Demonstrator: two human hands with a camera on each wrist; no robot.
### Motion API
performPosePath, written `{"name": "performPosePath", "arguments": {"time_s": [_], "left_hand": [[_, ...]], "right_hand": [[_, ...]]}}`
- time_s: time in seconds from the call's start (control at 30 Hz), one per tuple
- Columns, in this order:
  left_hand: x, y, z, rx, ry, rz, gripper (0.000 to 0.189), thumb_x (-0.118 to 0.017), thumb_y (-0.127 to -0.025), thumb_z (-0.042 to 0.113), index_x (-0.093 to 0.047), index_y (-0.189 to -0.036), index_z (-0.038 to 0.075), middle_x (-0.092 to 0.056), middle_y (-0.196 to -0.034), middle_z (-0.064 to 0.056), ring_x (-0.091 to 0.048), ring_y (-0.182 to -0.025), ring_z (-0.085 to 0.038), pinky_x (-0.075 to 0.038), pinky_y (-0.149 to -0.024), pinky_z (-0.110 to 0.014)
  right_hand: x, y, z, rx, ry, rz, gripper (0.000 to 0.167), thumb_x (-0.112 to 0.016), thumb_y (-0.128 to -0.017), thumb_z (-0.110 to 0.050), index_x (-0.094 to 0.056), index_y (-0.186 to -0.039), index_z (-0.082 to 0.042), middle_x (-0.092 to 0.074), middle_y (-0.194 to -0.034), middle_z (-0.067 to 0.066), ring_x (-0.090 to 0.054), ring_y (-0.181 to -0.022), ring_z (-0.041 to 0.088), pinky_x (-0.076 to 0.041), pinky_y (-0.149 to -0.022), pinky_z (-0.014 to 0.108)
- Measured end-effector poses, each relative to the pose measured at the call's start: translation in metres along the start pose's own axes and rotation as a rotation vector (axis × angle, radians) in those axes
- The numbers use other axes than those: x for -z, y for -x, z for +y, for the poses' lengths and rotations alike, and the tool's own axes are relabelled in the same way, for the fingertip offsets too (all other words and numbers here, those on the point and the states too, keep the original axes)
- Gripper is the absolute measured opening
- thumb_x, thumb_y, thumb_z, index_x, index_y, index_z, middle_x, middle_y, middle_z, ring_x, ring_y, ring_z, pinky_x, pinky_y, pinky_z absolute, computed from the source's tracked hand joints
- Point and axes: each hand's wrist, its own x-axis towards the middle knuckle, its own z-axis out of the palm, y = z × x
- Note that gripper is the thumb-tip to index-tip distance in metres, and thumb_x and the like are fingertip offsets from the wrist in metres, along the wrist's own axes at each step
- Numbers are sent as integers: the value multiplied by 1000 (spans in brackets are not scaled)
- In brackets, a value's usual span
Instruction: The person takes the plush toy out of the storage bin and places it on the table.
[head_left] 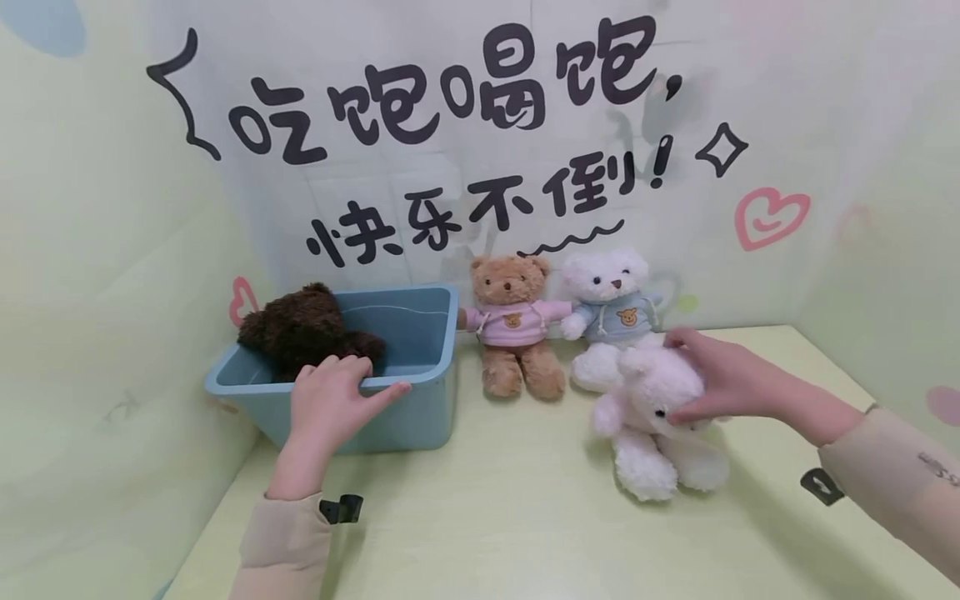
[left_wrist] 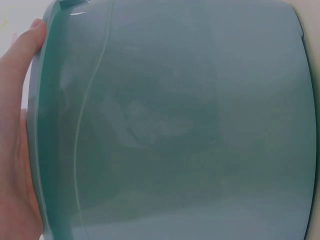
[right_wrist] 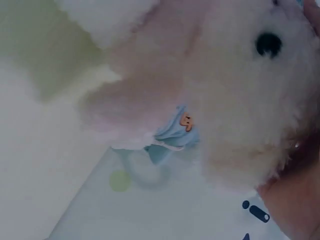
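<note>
My right hand (head_left: pixel 716 379) grips a white teddy bear (head_left: pixel 652 471) by its head, thumb near the eye. The bear's legs hang toward the table, and in the right wrist view its fur and dark eye (right_wrist: pixel 269 45) fill much of the frame. At the left, my left hand (head_left: pixel 330 404) holds the near rim of a blue plastic bin (head_left: pixel 416 417), with the fingers curled over the edge. Most of the left wrist view is the bin's side wall (left_wrist: pixel 175 125). A dark brown plush toy (head_left: pixel 300 329) lies in the bin and shows above the rim.
Against the back wall sit a light brown teddy bear (head_left: pixel 513 325) in a pink top and a white teddy bear (head_left: pixel 611 304) in a blue hoodie. Pale wood table (head_left: pixel 480 525) spreads in front. A white cloth (head_left: pixel 450 183) with large dark lettering hangs behind.
</note>
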Motion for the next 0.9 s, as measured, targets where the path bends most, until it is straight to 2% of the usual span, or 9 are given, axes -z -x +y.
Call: {"name": "performPosePath", "arguments": {"time_s": [0.1, 0.17, 0.2, 0.33, 0.43, 0.63, 0.73, 0.9], "left_hand": [[0, 1, -1, 5, 5, -3, 58, -62, -77, 73, -59, -75, 15, -51, -67, 2, -46, -65, -20, -33, -65, -40], [-1, 1, 0, 1, 8, -11, 58, -61, -77, 73, -60, -76, 15, -51, -67, 3, -47, -65, -20, -34, -65, -40], [-2, 1, 0, -1, 8, -16, 58, -61, -77, 73, -60, -76, 15, -51, -67, 3, -47, -65, -20, -34, -65, -40], [-3, 1, 1, -4, 6, -19, 60, -60, -76, 75, -60, -76, 15, -52, -68, 2, -47, -65, -20, -34, -65, -40], [-2, 0, 0, -3, 8, -12, 60, -60, -76, 75, -61, -77, 15, -53, -69, 2, -48, -66, -20, -34, -65, -40], [1, -2, 0, 4, 8, -21, 61, -59, -76, 75, -62, -78, 14, -55, -70, 1, -49, -67, -20, -34, -66, -41], [2, -1, -2, 8, 5, -33, 61, -60, -77, 74, -62, -79, 14, -55, -70, 1, -49, -68, -21, -34, -66, -41], [4, 0, -3, 9, 4, -44, 62, -58, -78, 74, -64, -83, 13, -57, -74, -1, -51, -70, -22, -35, -67, -42]], "right_hand": [[5, -10, -6, -30, 12, -139, 79, -90, -57, -42, -56, -122, -11, -54, -107, 6, -57, -88, 17, -48, -76, 37], [6, -16, -9, -37, -7, -232, 69, -89, -55, -37, -61, -114, -16, -51, -105, 4, -53, -89, 15, -47, -77, 35], [5, -18, -10, -42, -19, -283, 61, -88, -54, -35, -61, -107, -18, -50, -99, 0, -52, -85, 13, -46, -74, 33], [0, -25, -21, -62, -105, -465, 49, -85, -55, -26, -57, -95, -20, -56, -88, -7, -53, -80, 10, -46, -71, 31], [-4, -32, -30, -85, -117, -563, 46, -84, -55, -21, -56, -92, -20, -56, -83, -9, -54, -76, 10, -46, -69, 32], [-18, -36, -31, -85, -135, -571, 46, -82, -53, -20, -58, -93, -19, -55, -86, -6, -54, -78, 12, -46, -71, 33], [-24, -32, -28, -106, -210, -565, 48, -82, -55, -20, -57, -96, -16, -56, -88, -4, -54, -80, 13, -46, -72, 32], [-29, -31, -17, -175, -364, -600, 47, -80, -60, -21, -55, -100, -13, -57, -93, 1, -55, -84, 17, -47, -75, 33]]}}
